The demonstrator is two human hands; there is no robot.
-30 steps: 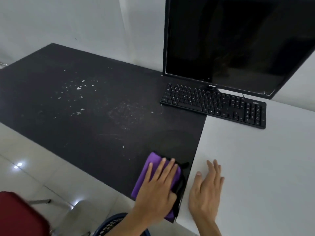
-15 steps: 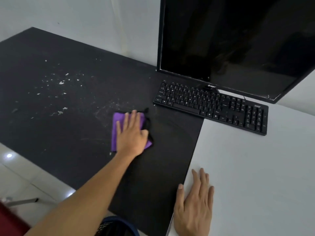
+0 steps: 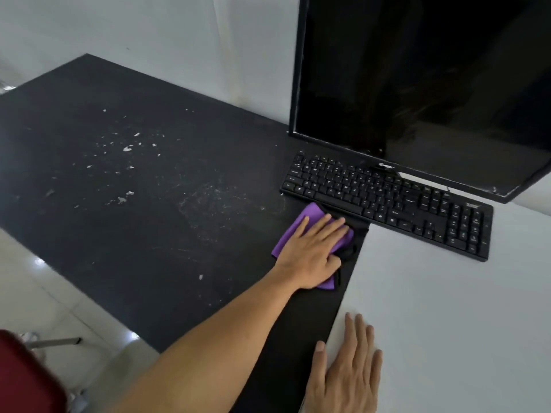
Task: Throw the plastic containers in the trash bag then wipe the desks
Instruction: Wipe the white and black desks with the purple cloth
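Observation:
A purple cloth [image 3: 301, 225] lies on the black desk [image 3: 125, 234], close to where it meets the white desk [image 3: 447, 317] and just in front of the keyboard. My left hand [image 3: 313, 251] presses flat on the cloth with straight fingers. My right hand [image 3: 346, 371] rests flat on the white desk near its front left corner, holding nothing. White specks and scuffs mark the black desk's left and middle. No plastic containers or trash bag are in view.
A black keyboard [image 3: 387, 201] spans the seam of the two desks, under a dark monitor [image 3: 423, 84] against the white wall. A red chair [image 3: 26, 380] is at the bottom left over the tiled floor [image 3: 35, 293].
My left hand has slid the cloth from the black desk's front edge to its middle, then rightward to the seam by the keyboard. My right hand has stayed flat on the white desk.

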